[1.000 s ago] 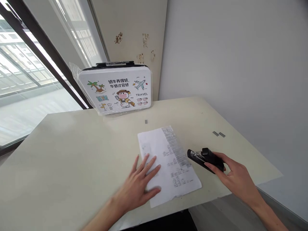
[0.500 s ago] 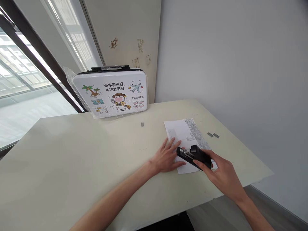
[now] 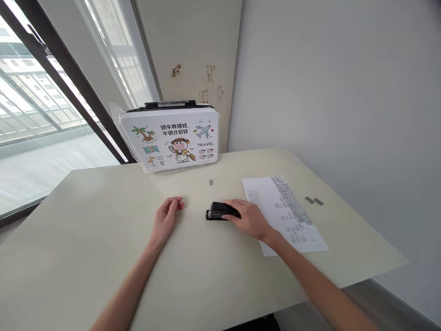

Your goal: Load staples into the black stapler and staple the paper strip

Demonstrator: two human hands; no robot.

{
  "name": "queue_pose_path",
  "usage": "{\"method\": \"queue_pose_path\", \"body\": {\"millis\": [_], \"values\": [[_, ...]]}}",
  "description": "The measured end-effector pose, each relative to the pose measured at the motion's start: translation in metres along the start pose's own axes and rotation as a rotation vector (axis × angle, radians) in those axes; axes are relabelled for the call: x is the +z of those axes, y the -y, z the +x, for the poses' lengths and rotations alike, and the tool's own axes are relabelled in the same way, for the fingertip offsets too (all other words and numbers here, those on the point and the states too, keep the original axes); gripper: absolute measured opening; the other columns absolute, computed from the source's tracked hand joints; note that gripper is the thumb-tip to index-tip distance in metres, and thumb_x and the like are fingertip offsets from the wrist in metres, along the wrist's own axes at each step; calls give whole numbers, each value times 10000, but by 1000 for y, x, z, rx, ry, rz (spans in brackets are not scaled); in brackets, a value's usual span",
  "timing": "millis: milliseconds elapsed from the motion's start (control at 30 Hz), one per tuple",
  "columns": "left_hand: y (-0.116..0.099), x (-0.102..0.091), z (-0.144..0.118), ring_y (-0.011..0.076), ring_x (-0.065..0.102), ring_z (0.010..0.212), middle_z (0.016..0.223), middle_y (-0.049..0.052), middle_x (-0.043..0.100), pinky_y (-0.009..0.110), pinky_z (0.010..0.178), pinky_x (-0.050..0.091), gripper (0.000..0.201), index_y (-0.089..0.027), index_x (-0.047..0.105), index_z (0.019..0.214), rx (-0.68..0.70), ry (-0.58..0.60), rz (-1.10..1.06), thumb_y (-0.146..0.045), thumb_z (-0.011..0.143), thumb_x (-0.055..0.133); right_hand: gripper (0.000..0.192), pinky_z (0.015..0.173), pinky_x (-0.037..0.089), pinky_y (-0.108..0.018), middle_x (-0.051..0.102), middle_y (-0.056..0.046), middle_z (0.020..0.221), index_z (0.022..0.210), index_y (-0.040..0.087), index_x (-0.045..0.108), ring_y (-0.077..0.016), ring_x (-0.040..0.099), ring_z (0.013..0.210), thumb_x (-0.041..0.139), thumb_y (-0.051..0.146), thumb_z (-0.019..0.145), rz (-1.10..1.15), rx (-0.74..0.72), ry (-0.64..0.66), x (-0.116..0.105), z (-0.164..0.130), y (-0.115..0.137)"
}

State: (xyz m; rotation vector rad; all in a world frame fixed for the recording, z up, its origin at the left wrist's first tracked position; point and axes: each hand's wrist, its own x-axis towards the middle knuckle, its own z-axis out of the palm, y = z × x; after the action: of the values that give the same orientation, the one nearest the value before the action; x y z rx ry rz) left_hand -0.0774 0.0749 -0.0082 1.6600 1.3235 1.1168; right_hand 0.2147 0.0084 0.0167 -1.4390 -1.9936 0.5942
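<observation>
My right hand [image 3: 251,219] grips a black stapler [image 3: 218,212] by its rear part, thumb on the near side. The stapler is low at the table, left of the paper, its front pointing left. To its left my left hand [image 3: 166,219] rests on the table, fingers curled loosely together, with nothing visible in them. A printed white sheet of paper [image 3: 272,211] lies flat on the right, partly under my right hand and forearm. Dense dark printing runs along its right side.
A white case [image 3: 155,138] with cartoon travel prints, in clear plastic, stands at the back of the pale table [image 3: 103,239]. One small grey staple strip [image 3: 211,182] lies mid-table; two more strips [image 3: 313,201] lie right of the paper. A grey wall borders the right, a window the left.
My right hand has carried the stapler left, off the paper, and down to the table. My left hand has left the paper, moved left and curled its fingers. The view has shifted slightly.
</observation>
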Motion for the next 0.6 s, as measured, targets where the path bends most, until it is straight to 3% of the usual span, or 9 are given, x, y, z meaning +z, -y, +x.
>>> {"method": "queue_pose_path", "body": {"millis": [100,233,300,433,600], "values": [[4,-5,1,221,688,898,940,70,724,363,908,556,426,-182,692,1054,-42,-32,-48,-558,1009,498,278,915,570,-421,782,-33,1131,1262,314,696,-247,718,1026,634,391,1003,19,-37,33,18,21,1],[2,-1,-2,213,668,878,897,50,717,337,883,534,376,-192,708,1020,-63,-13,-60,-526,998,537,310,977,547,-404,777,-20,1163,1276,318,694,-237,704,1083,658,427,989,112,-47,25,28,24,-3],[0,1,-3,212,661,875,893,45,714,332,882,524,360,-196,710,1014,-69,-11,-57,-511,1002,537,331,995,547,-374,763,-29,1223,1289,302,683,-221,700,1130,579,475,1027,178,-18,-10,31,20,-8],[-6,2,-5,212,657,873,894,41,712,329,880,519,347,-201,707,1000,-83,-20,-55,-501,999,532,510,966,565,-372,761,-93,1198,1258,228,660,-219,714,1111,234,474,1123,273,122,-146,39,11,-21],[-11,1,-5,210,622,846,840,25,668,318,845,498,331,-206,706,991,-99,-93,-62,-492,990,540,505,919,583,-375,771,-97,1137,1284,230,621,-228,733,1045,238,513,1115,322,204,-202,49,10,-26]]}}
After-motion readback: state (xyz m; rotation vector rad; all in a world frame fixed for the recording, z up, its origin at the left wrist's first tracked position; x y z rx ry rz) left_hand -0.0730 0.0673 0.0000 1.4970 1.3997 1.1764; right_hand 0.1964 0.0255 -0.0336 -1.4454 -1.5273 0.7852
